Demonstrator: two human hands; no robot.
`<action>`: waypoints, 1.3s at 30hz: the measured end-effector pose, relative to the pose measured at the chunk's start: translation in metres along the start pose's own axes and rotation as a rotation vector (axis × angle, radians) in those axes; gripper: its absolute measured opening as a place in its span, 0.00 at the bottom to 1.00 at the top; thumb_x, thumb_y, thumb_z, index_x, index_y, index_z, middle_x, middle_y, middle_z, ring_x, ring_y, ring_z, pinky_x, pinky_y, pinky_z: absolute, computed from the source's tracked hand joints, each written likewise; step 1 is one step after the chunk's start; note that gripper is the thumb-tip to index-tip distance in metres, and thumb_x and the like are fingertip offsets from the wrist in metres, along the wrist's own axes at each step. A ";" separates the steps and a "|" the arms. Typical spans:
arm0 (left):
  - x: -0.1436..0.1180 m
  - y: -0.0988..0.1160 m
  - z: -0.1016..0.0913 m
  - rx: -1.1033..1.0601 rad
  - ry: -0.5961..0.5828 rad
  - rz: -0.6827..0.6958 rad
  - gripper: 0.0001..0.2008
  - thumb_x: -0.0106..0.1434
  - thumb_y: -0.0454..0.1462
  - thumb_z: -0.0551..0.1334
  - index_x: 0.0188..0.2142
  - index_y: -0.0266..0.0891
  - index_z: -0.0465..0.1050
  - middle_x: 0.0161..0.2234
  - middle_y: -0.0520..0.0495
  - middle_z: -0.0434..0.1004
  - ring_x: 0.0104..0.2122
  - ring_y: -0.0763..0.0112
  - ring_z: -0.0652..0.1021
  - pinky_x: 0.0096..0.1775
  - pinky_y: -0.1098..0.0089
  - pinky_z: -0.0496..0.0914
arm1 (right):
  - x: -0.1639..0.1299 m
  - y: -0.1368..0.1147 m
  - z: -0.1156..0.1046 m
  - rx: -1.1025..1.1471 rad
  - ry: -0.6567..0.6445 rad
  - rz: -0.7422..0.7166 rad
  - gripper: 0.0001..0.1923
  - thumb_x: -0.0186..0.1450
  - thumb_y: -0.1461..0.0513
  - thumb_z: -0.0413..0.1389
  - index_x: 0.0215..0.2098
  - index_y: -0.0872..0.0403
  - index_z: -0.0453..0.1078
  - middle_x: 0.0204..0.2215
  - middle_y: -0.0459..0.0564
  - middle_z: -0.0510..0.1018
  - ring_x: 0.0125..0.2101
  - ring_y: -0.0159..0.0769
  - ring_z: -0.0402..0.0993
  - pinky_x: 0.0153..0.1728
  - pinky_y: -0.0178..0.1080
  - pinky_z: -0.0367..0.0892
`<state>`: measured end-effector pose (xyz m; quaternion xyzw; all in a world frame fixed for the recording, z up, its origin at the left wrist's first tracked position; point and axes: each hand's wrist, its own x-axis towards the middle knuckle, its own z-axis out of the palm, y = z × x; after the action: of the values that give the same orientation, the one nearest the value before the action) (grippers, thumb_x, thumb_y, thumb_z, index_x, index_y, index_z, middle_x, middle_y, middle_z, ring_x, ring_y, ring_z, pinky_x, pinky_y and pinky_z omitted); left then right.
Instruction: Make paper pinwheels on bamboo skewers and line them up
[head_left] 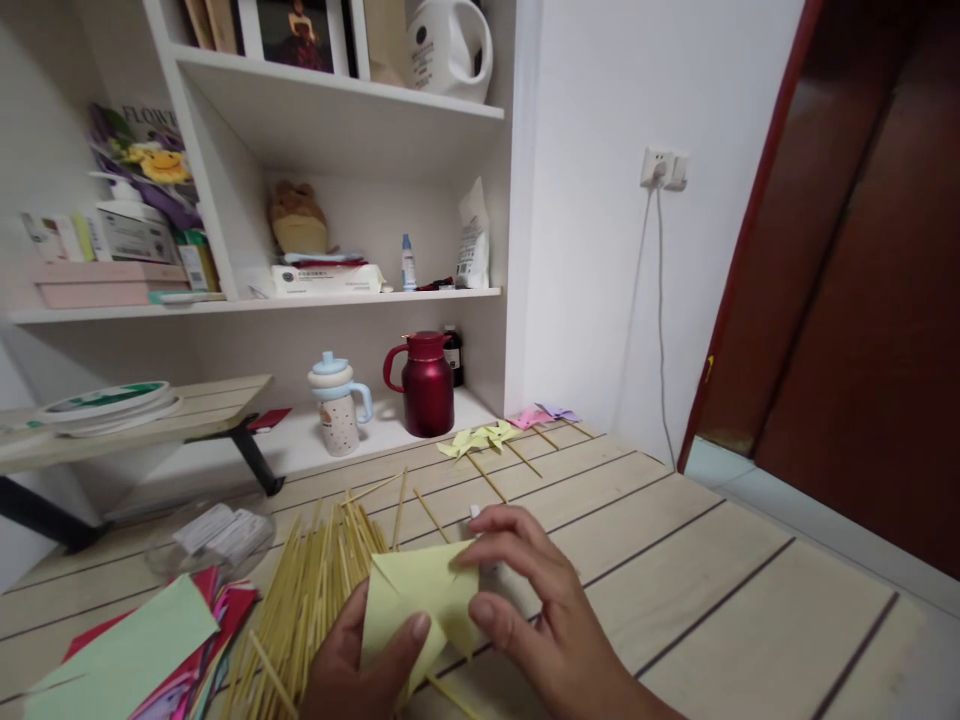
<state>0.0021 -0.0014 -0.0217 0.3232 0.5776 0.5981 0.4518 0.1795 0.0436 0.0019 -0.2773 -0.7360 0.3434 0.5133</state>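
Note:
A pale yellow sheet of paper [420, 600], with slits cut in from its corners, is held up near the table's front edge. My left hand [367, 650] is closed on its lower left side, thumb on the front face. My right hand [540, 600] is at the sheet's right edge with thumb and forefinger apart; a fingertip touches the upper right part. Under and left of the paper lies a heap of thin wooden sticks [322, 570]. Finished paper pinwheels on sticks, yellow [480, 438], pink [529, 416] and lilac [559, 411], lie farther back.
Coloured paper sheets [127, 650] are stacked at front left, near a clear container [214, 535] with white packets. A red thermos jug [427, 385] and a light blue and cream cup [339, 405] stand on the bottom shelf. A small raised table [217, 400] is at left.

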 end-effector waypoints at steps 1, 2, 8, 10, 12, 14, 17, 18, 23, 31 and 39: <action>-0.001 0.001 0.001 0.041 0.073 0.046 0.27 0.41 0.45 0.76 0.41 0.40 0.76 0.34 0.44 0.85 0.37 0.51 0.82 0.39 0.61 0.75 | 0.000 -0.001 -0.002 -0.011 0.028 -0.016 0.13 0.62 0.56 0.61 0.45 0.46 0.75 0.50 0.52 0.71 0.54 0.47 0.66 0.55 0.46 0.61; -0.003 0.002 0.003 0.077 0.127 0.092 0.26 0.42 0.43 0.75 0.41 0.41 0.76 0.35 0.46 0.85 0.38 0.52 0.82 0.40 0.62 0.75 | 0.000 -0.001 -0.003 -0.019 0.043 -0.010 0.17 0.62 0.57 0.61 0.49 0.45 0.73 0.53 0.51 0.70 0.56 0.48 0.64 0.57 0.47 0.60; -0.010 0.006 0.011 0.200 0.040 0.174 0.29 0.40 0.43 0.76 0.45 0.45 0.78 0.46 0.46 0.83 0.50 0.50 0.78 0.49 0.63 0.73 | 0.005 -0.002 -0.004 -0.032 -0.027 0.157 0.24 0.56 0.63 0.67 0.51 0.43 0.73 0.54 0.50 0.69 0.58 0.48 0.61 0.60 0.52 0.56; -0.011 0.006 0.012 0.218 0.021 0.210 0.30 0.40 0.43 0.76 0.46 0.44 0.78 0.50 0.46 0.81 0.55 0.51 0.75 0.54 0.63 0.70 | 0.007 -0.003 -0.005 -0.044 -0.061 0.166 0.18 0.53 0.64 0.70 0.41 0.44 0.78 0.52 0.49 0.71 0.57 0.48 0.62 0.59 0.52 0.56; -0.011 0.005 0.011 0.226 0.046 0.259 0.32 0.44 0.45 0.74 0.50 0.44 0.75 0.52 0.46 0.79 0.58 0.53 0.73 0.56 0.62 0.68 | 0.009 -0.005 -0.006 -0.067 -0.079 0.141 0.11 0.52 0.64 0.71 0.33 0.46 0.80 0.50 0.49 0.73 0.56 0.48 0.64 0.58 0.53 0.57; -0.010 0.003 0.009 0.263 0.034 0.266 0.35 0.47 0.47 0.72 0.55 0.44 0.72 0.54 0.45 0.78 0.57 0.54 0.74 0.55 0.61 0.70 | 0.010 -0.005 -0.006 -0.099 -0.086 0.092 0.09 0.52 0.64 0.71 0.30 0.47 0.80 0.49 0.49 0.74 0.55 0.47 0.65 0.57 0.53 0.58; -0.007 0.001 0.004 0.348 -0.037 0.278 0.35 0.48 0.47 0.72 0.56 0.45 0.71 0.54 0.45 0.78 0.56 0.55 0.75 0.54 0.62 0.71 | 0.009 -0.005 -0.005 -0.152 -0.109 0.031 0.09 0.52 0.64 0.72 0.29 0.49 0.79 0.48 0.49 0.76 0.53 0.46 0.66 0.57 0.53 0.58; -0.006 0.000 0.002 0.360 -0.060 0.292 0.34 0.48 0.47 0.72 0.55 0.46 0.72 0.54 0.46 0.78 0.56 0.56 0.75 0.54 0.63 0.71 | 0.008 -0.004 -0.005 -0.169 -0.121 0.020 0.08 0.52 0.64 0.72 0.28 0.50 0.79 0.48 0.48 0.77 0.53 0.46 0.66 0.57 0.53 0.57; -0.009 -0.003 0.005 0.272 -0.079 0.287 0.27 0.46 0.45 0.73 0.48 0.48 0.78 0.52 0.49 0.80 0.56 0.57 0.75 0.54 0.65 0.71 | 0.008 -0.003 -0.002 -0.180 -0.162 0.002 0.09 0.51 0.68 0.71 0.28 0.52 0.79 0.42 0.48 0.81 0.49 0.44 0.69 0.56 0.51 0.57; 0.009 -0.002 0.004 -0.194 0.092 0.351 0.49 0.40 0.44 0.76 0.61 0.46 0.62 0.36 0.50 0.79 0.37 0.66 0.80 0.33 0.75 0.73 | 0.009 0.003 0.003 0.173 -0.016 0.266 0.02 0.57 0.66 0.64 0.26 0.56 0.77 0.30 0.47 0.76 0.34 0.37 0.72 0.37 0.38 0.66; 0.047 -0.034 -0.007 -0.346 -0.037 0.126 0.24 0.42 0.50 0.73 0.40 0.47 0.78 0.45 0.43 0.81 0.49 0.51 0.78 0.39 0.63 0.75 | 0.031 0.017 0.012 0.592 0.142 0.423 0.13 0.56 0.58 0.64 0.34 0.61 0.78 0.26 0.50 0.79 0.24 0.33 0.70 0.27 0.34 0.64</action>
<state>-0.0165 0.0364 -0.0625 0.2872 0.4362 0.7098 0.4727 0.1591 0.0750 0.0033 -0.2858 -0.4937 0.6198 0.5388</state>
